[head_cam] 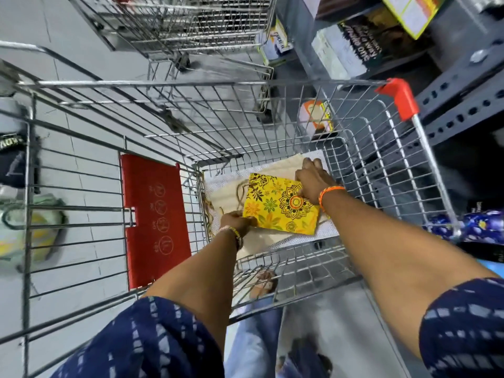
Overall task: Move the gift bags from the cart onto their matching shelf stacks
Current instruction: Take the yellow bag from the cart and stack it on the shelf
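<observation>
A yellow gift bag (275,207) with floral and black mandala print lies flat at the bottom of the wire cart (245,124). My left hand (236,221) pinches its near left corner. My right hand (311,178) rests on its far right edge, fingers reaching onto the cream bags (281,166) beneath. Those cream and white bags with brown rope handles (240,192) lie flat under the yellow one. Whether the right hand grips the yellow bag or only presses on it is unclear.
The cart's red child-seat flap (152,219) stands at the left. A second wire cart (191,25) is parked ahead. Grey metal shelving (458,85) with boxes runs along the right. Blue patterned items (480,222) sit low on the right.
</observation>
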